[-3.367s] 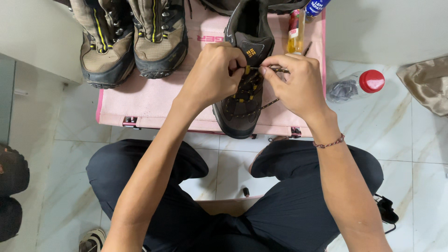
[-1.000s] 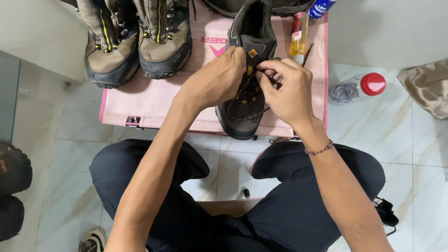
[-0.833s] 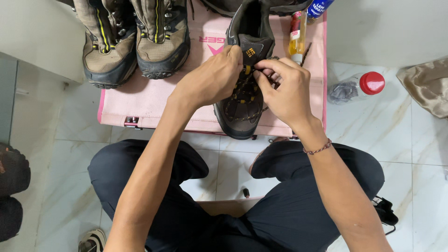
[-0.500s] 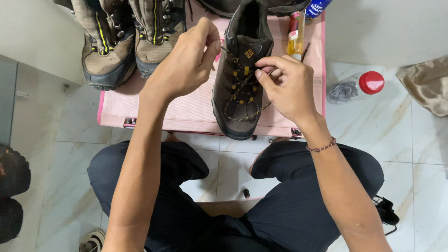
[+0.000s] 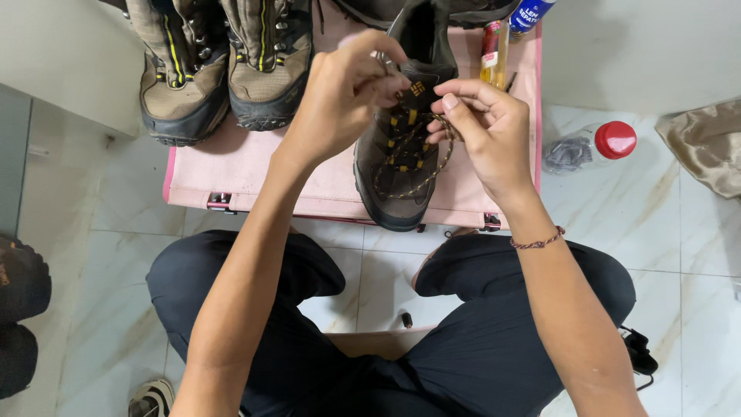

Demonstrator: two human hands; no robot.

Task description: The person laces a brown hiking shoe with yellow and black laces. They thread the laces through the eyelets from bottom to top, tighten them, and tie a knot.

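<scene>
Fingers of the left hand are pinched on one end of the lace at the top eyelets of the dark boot, apparently to keep it taut; this boot stands toe toward the person on the pink mat. Left of the boot sits a pair of tan boots. The left forearm rises steeply from the lap, wrist bent inward. Right of the boot's tongue, the right hand is clenched on the black-and-yellow lace, thumb over forefinger, wrist straight. Further right of the boot, a red-capped bottle lies on the floor.
</scene>
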